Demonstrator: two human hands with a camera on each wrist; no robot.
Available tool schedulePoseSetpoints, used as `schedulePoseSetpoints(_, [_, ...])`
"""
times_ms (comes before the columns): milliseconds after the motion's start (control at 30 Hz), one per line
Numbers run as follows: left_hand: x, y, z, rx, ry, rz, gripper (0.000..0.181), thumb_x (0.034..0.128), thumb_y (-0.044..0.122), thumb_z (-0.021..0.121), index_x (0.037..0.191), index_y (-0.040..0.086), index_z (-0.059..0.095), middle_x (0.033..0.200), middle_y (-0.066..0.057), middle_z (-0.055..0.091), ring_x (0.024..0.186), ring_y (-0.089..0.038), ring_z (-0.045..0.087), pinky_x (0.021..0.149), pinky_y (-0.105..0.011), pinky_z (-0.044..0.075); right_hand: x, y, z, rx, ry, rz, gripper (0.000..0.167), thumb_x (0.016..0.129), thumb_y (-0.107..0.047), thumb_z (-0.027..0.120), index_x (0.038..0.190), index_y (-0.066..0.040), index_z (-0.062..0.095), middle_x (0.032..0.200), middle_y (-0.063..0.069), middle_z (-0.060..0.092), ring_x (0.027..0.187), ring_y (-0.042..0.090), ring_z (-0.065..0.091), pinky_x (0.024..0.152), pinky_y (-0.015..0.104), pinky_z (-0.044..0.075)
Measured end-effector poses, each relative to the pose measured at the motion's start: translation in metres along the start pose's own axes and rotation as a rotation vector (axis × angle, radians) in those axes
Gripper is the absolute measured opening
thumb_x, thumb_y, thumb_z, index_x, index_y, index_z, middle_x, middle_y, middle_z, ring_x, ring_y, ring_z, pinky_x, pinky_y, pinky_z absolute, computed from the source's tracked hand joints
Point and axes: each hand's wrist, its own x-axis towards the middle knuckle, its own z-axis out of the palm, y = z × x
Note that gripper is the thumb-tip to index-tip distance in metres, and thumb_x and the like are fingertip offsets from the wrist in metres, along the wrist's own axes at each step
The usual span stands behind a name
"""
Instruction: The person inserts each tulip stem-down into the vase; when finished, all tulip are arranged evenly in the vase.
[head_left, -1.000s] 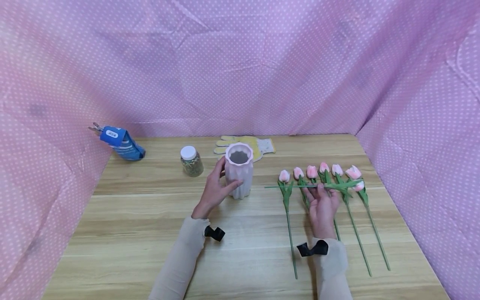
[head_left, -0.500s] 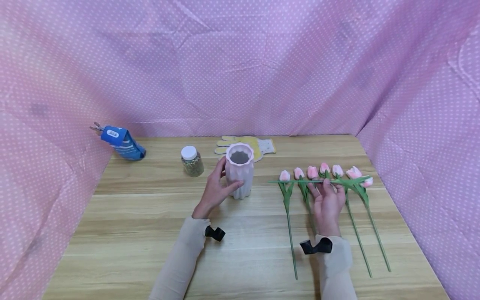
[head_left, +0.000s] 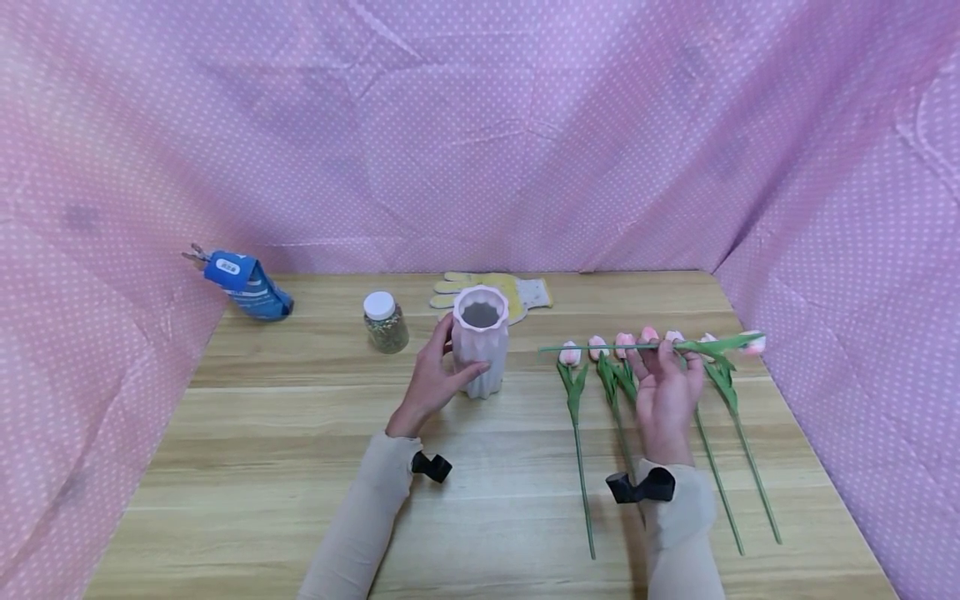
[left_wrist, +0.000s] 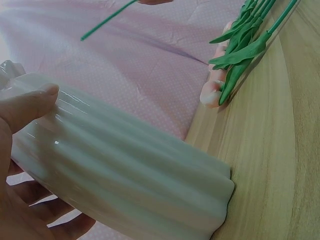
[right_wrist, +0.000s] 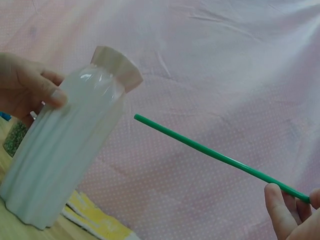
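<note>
I read left hand (head_left: 429, 375) curled round vase (head_left: 489, 346), right hand (head_left: 667, 398) pinching tulip (head_left: 708, 344), stem (right_wrist: 215, 155) pointing left. Likely insertion step; next calls for tipping stem above vase.

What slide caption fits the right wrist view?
Left hand grips a glossy, pale, fluted vase; right hand pinches a thin green stem apart from it.

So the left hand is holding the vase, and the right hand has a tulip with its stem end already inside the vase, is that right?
Not quite: the stem end of the tulip is outside the vase, apart from it, as the right wrist view shows. The left hand does hold the vase, and the right hand does hold the tulip.
</note>
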Motion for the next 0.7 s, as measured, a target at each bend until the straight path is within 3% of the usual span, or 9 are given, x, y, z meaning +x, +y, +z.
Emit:
schedulePoseSetpoints(333, [0.000,-0.001,0.000,0.001,0.009,0.033,0.087,0.0825,0.022,0.083,0.154,0.019,0.034,0.150,-0.007,0.050,0.139,-0.031,0.049,0.114,-0.052,0.046,-0.001,-0.005,0.025,0.011,-0.093,-0.084,0.018,0.092,0.001,0.065,0.097,0.001,0.047,0.077,0.018,0.066,0.070,0.029,0.071,0.065,0.039,0.065])
schedulePoseSetpoints(700, [0.000,0.000,0.000,0.002,0.009,0.033,0.087,0.0825,0.024,0.083,0.154,0.021,0.034,0.150,-0.006,0.050,0.138,-0.031,0.050,0.113,-0.052,0.046,-0.003,-0.006,0.050,0.003,-0.112,-0.060,0.017,0.092,-0.001,0.065,0.097,-0.002,0.048,0.076,0.016,0.067,0.070,0.027,0.070,0.062,0.037,0.065])
